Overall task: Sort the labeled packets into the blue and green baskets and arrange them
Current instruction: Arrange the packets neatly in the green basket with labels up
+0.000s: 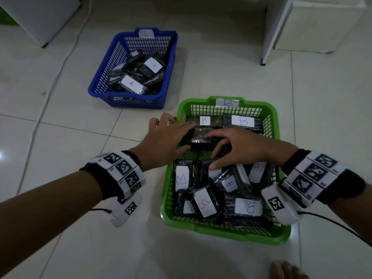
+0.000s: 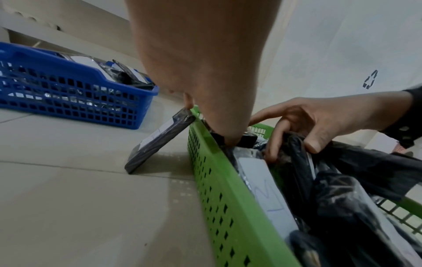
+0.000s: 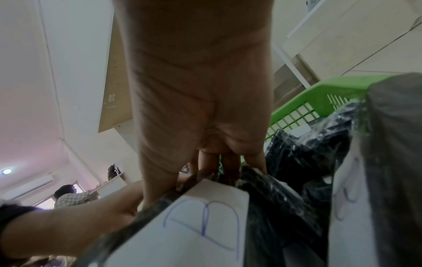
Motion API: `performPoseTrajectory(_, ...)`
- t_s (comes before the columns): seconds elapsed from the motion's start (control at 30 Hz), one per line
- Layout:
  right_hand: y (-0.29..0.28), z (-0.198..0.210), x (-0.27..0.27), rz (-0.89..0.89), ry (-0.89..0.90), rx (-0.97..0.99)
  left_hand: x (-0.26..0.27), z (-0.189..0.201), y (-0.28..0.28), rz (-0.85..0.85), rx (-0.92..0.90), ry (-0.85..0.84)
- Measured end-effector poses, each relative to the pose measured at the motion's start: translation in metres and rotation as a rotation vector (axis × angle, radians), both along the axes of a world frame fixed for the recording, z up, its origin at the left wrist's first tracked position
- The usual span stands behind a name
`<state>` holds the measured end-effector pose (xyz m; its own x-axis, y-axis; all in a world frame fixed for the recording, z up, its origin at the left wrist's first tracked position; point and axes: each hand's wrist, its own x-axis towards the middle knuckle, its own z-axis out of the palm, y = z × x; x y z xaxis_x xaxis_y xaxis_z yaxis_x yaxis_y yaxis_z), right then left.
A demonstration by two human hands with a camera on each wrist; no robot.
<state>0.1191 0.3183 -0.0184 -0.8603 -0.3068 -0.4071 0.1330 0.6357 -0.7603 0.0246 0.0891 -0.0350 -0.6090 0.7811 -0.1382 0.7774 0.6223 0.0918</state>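
Note:
The green basket (image 1: 221,231) marked B holds several dark packets with white B labels; two lie flat in a row at its far wall. My left hand (image 1: 181,135) reaches over the left rim and grips the left end of a dark packet (image 1: 198,140) between thumb and fingers. My right hand (image 1: 219,150) lays its fingers on that packet, and its thumb pinches a tilted B packet (image 3: 200,225). Another packet (image 2: 157,142) leans outside against the green basket (image 2: 219,180), under my left fingers. The blue basket (image 1: 120,101) with A packets sits at the far left.
A white cabinet leg (image 1: 263,61) stands on the tiled floor at the far right, a white appliance (image 1: 46,17) at the far left. A cable (image 1: 60,67) runs across the floor on the left. Toes (image 1: 285,270) show at the bottom edge.

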Motion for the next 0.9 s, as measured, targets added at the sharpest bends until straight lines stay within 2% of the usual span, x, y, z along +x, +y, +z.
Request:
performPoseTrajectory(0.13,0.003,0.002,0.002,0.049,0.072,0.065,0.003,-0.002,-0.003,-0.071,0.030,0.029)
performPoseTrajectory(0.4,0.002,0.001,0.005,0.038,0.073,0.049,0.010,-0.010,0.004,-0.104,0.096,0.023)
performPoseTrajectory(0.7,0.001,0.001,0.007,0.034,0.077,0.029,0.003,-0.012,0.018,-0.284,-0.078,0.025)
performPoseTrajectory(0.83,0.004,0.003,0.006,0.037,0.038,0.005,-0.003,-0.007,0.018,-0.355,-0.119,0.102)
performPoseTrajectory(0.9,0.004,0.002,0.003,0.042,-0.002,0.064,-0.007,-0.006,0.019,-0.348,-0.167,0.105)
